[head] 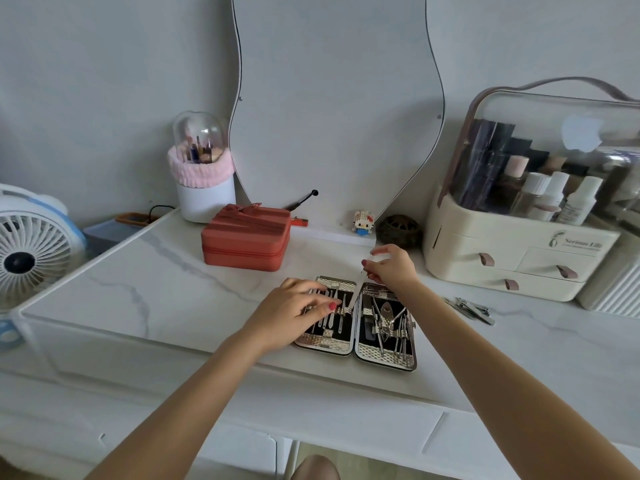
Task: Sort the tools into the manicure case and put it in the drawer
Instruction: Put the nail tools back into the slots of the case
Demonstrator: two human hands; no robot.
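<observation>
The silver manicure case (356, 355) lies open flat on the marble tabletop, with several metal tools strapped into both black halves. My left hand (294, 315) rests on the left half, its fingers pressing on the tools and strap there. My right hand (389, 268) hovers over the case's far edge, pinching a thin metal tool (354, 299) whose tip slants down into the left half. Loose nail clippers (472, 310) lie on the table to the right of the case.
A red zipped box (247, 244) stands behind the case. A cream cosmetics organizer (512, 268) with small drawers stands at the right, a white fan (31, 258) at the left. Mirror, brush holder (204, 188) and small figurine (363, 221) line the back. Desk drawer fronts (346, 424) sit below.
</observation>
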